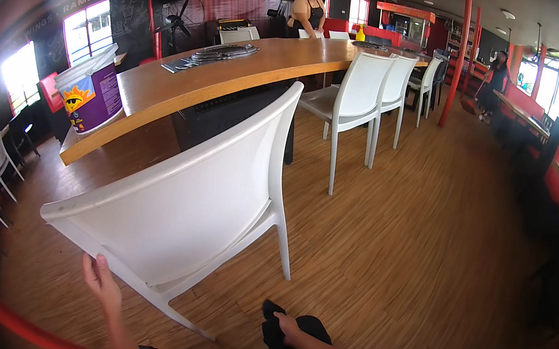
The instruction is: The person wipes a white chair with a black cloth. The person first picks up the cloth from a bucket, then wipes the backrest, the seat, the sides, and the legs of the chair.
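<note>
Close in front of me stands a white plastic chair (pixel 175 203), its backrest towards me. My left hand (pixel 102 278) grips the left side edge of that backrest, with the thumb and fingers about the edge. In my right hand (pixel 287 328) is a bunched black cloth (pixel 272 310), held low near my lap, apart from the chair. Beyond the chair runs a long wooden table (pixel 294 62). A purple and white plastic bucket (pixel 92 91) sits on its near left end, bearing a cartoon sun and writing.
More white chairs (pixel 365 88) line the table's right side. Metal grill plates (pixel 225 53) and a yellow spray bottle (pixel 360 32) rest on the tabletop. One person (pixel 309 11) stands across the table; another person (pixel 496 78) holds a dustpan (pixel 468 105) at far right. A red post (pixel 456 60) rises from the floor.
</note>
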